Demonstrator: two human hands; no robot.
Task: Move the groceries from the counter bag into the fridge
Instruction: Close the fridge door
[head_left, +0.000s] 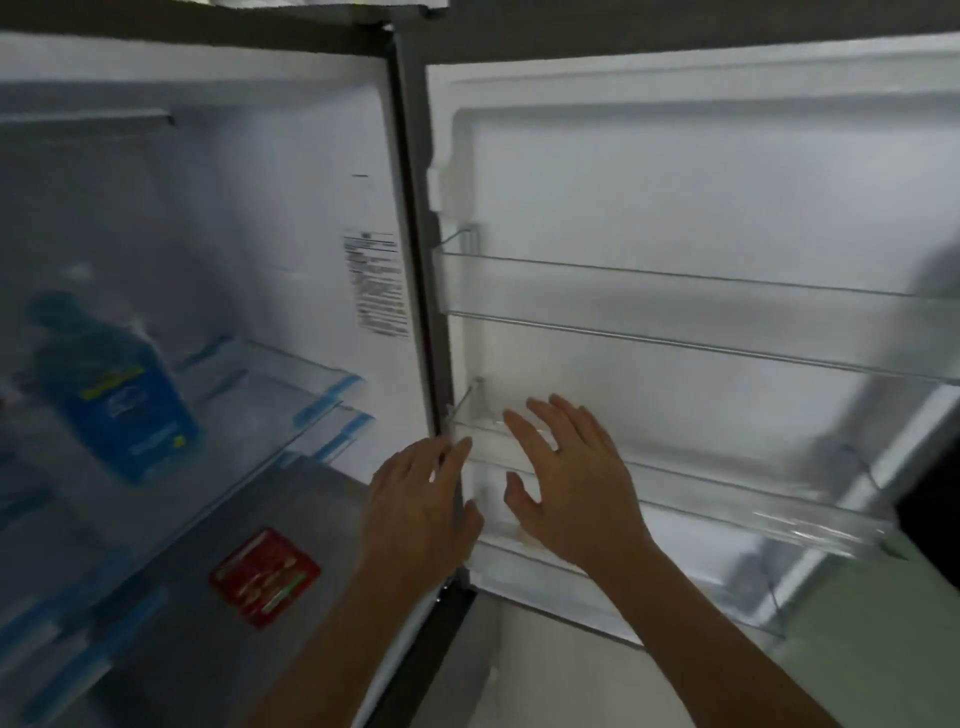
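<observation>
From my remote seat I see the fridge (249, 156) standing open, its door (675, 182) swung out to the right, and both hands up in front of it with nothing in them. The left hand (415, 514) has its fingers straight and lies against the hinge-side edge where body and door meet; whether it presses there or only hovers I cannot tell. The right hand (571, 483) is spread wide, palm toward the lower door bin (727, 499), just before its clear rail and gripping nothing. As for the groceries, two things sit inside: a blue bottle (119, 395) standing on the glass shelf (270, 395) at the left, and a flat red packet (265, 577) lying on the grey level below it, near the left hand but apart from it. I take these to be items already put away, so the task looks partly done. The upper door bin (675, 301) and the lower one hold nothing that I can make out. The bag and the surface it stands on are out of view, so I cannot say how much is left to carry. With both hands free, my guess is that the next trip goes back to the bag, or that the door gets shut if the bag is emptied.
</observation>
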